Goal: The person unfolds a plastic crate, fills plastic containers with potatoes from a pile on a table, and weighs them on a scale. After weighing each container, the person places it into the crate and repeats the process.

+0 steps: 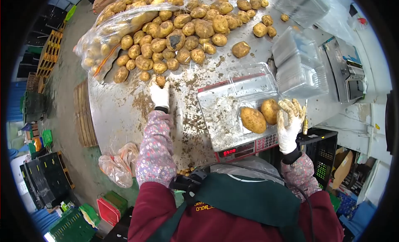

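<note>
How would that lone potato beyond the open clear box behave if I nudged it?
The potato is rounded, with no neighbour touching it, so it would probably roll. Being slightly oblong, it may wobble off line. Its skin looks taut and soil-smudged, so it should feel stiff, not slippery.

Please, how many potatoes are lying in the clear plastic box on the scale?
2. The larger potato lies on the left in the box; the smaller potato lies beside it, close to the right hand. No others seem hidden there.

Dirt-smeared shiny metal table [114, 104]; clear glossy plastic clamshells [301, 71]
</note>
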`<state>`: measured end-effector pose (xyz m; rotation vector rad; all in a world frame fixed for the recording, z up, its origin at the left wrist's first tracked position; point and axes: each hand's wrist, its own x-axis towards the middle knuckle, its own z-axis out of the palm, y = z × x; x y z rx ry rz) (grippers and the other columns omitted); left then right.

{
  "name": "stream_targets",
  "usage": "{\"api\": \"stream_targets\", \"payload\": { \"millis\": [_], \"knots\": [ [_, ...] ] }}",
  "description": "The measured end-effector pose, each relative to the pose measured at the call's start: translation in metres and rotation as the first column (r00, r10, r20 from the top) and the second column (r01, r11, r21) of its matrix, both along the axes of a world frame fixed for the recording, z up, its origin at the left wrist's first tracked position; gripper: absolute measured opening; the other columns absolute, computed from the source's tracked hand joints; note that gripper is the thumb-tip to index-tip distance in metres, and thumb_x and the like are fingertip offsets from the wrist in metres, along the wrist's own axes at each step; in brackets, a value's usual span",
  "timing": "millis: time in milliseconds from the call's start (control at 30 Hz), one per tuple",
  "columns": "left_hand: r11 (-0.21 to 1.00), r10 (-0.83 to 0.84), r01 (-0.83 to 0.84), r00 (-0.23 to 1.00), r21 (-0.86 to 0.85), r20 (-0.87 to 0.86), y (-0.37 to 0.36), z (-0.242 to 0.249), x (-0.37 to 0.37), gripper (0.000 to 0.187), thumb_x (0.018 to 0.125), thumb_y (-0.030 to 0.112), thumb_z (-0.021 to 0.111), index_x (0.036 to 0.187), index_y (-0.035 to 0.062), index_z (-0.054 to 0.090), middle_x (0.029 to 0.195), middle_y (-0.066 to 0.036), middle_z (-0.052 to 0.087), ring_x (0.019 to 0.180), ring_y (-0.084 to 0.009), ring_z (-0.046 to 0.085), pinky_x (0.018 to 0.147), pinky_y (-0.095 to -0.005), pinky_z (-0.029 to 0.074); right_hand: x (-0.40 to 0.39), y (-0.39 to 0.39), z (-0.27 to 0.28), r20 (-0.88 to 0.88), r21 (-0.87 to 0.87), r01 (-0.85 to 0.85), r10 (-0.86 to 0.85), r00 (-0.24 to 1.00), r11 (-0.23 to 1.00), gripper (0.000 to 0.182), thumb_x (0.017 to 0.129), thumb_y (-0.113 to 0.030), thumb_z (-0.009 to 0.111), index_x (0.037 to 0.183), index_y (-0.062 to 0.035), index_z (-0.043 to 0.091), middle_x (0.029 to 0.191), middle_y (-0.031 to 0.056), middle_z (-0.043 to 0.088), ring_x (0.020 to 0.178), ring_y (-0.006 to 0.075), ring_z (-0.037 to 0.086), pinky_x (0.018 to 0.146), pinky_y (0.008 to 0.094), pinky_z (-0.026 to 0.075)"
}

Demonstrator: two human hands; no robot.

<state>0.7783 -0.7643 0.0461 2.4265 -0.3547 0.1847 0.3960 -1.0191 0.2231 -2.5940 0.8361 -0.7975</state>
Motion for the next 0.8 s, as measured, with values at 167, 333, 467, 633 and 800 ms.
{"api": "stream_targets", "payload": {
  "millis": [167, 333, 467, 633, 800],
  "knots": [
    [0.523, -0.552, -0.276, 0.611, -0.806, -0.567, 0.0, 0.032, -0.005, 0.046, 0.094, 0.035, 0.062, 0.123, 0.0005, 0.058, 0.11, -0.014, 0.068, 0.097, -0.0242, 0.066, 0.08, -0.0308, 0.054, 0.0, 0.004, -0.004, 0.064, 0.047, -0.001, -0.002, 0.998, 0.999, 0.024, 0.088, -0.007, 0.064, 0.111, -0.0141, 0.068, 0.118, 0.0056, 0.066, 0.126, 0.0308, 0.051, 0.116, 0.0517, 0.021],
    [0.012, -0.904, -0.542, 0.352, -0.84, -0.24, -0.025, 0.092, -0.064, 0.048, 0.099, 0.034, 0.053, 0.128, -0.0047, 0.052, 0.126, -0.021, 0.061, 0.114, -0.0381, 0.06, 0.08, -0.0361, 0.058, 0.0, 0.003, -0.007, 0.14, 0.177, 0.015, -0.04, 0.989, 0.984, 0.022, 0.091, -0.012, 0.062, 0.112, -0.0139, 0.068, 0.118, 0.006, 0.066, 0.126, 0.0297, 0.052, 0.116, 0.0506, 0.021],
    [0.061, -0.977, -0.506, 0.148, -0.86, -0.156, -0.059, 0.124, -0.103, 0.051, 0.1, 0.036, 0.051, 0.132, -0.0033, 0.05, 0.129, -0.023, 0.058, 0.115, -0.0362, 0.06, 0.085, -0.0374, 0.056, -0.004, -0.001, -0.005, 0.167, 0.105, -0.001, -0.017, 0.986, 0.994, 0.02, 0.09, -0.012, 0.062, 0.11, -0.0135, 0.068, 0.115, 0.0071, 0.067, 0.121, 0.031, 0.054, 0.112, 0.0497, 0.026],
    [0.124, -0.979, -0.409, 0.099, -0.904, -0.179, -0.093, 0.148, -0.146, 0.05, 0.101, 0.034, 0.052, 0.135, -0.0024, 0.049, 0.133, -0.017, 0.057, 0.116, -0.028, 0.059, 0.092, -0.0372, 0.052, -0.02, -0.006, -0.006, 0.155, 0.162, 0.034, -0.06, 0.986, 0.986, 0.025, 0.088, -0.006, 0.062, 0.112, -0.0109, 0.069, 0.116, 0.0088, 0.067, 0.121, 0.0308, 0.056, 0.113, 0.0472, 0.029],
    [0.392, -0.895, 0.354, 0.359, -0.849, -0.263, -0.134, 0.181, -0.214, 0.042, 0.097, 0.025, 0.061, 0.13, 0.0012, 0.056, 0.129, -0.012, 0.06, 0.12, -0.0227, 0.057, 0.103, -0.0378, 0.045, -0.037, -0.012, -0.011, 0.236, 0.176, 0.002, -0.045, 0.971, 0.984, 0.026, 0.085, -0.007, 0.065, 0.11, -0.0135, 0.069, 0.113, 0.006, 0.066, 0.117, 0.0303, 0.055, 0.11, 0.049, 0.03]
  ]
}}
